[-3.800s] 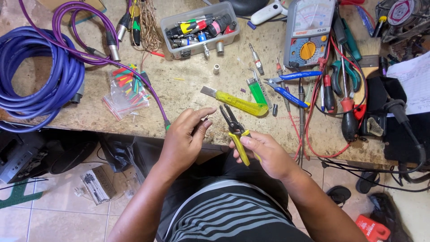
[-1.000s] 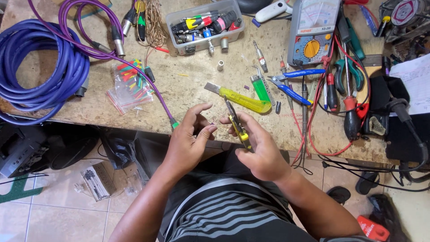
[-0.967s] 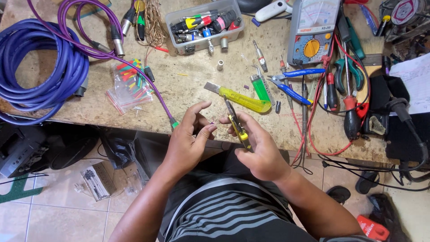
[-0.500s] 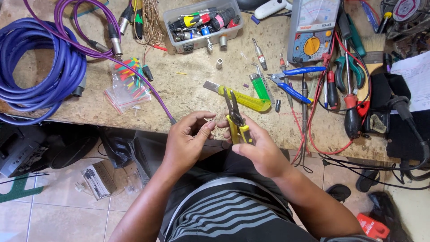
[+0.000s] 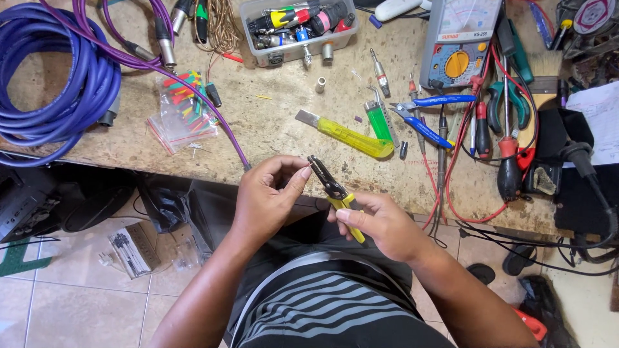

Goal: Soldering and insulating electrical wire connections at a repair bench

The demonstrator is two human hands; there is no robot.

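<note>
On workbench: coiled purple cable far left, meter at top right, clear box of connectors top centre, yellow knife mid-bench. Below bench edge, over lap: left hand pinching something too small to tell, beside plier tips. Right hand clenched around yellow-handled pliers, nose pointing up-left.

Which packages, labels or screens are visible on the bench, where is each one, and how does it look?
Analog multimeter: bench top right, grey case, pale dial window, yellow round knob.
Clear plastic bags: bench left, beside the purple cable, holding small coloured pieces.
Clear plastic box: top centre, rectangular, full of connectors.
White paper sheet: far right edge, printed.
</note>
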